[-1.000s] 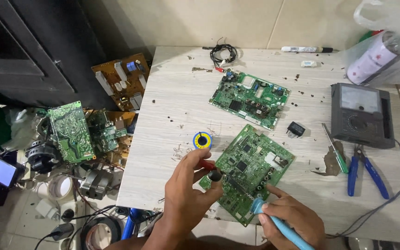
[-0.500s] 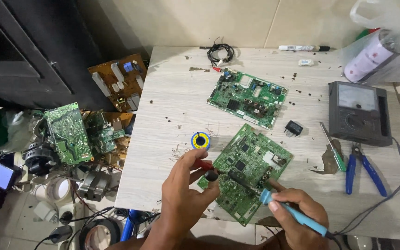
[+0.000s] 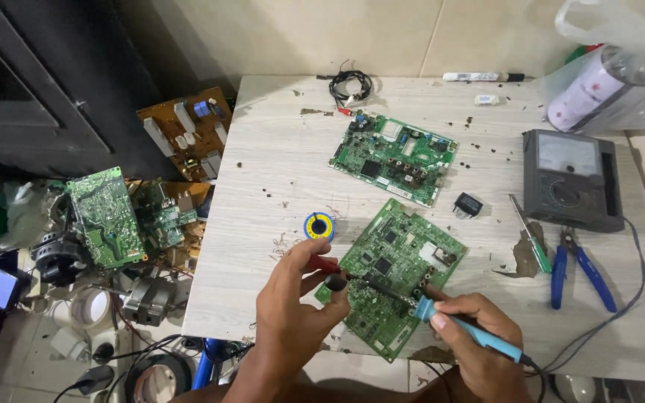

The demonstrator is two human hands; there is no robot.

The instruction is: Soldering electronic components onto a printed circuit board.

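a second green board, a grey meter, blue pliers and a white pen lie on the table.

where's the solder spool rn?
Head view: the solder spool sits on the table just left of the near circuit board, a little beyond the left hand.
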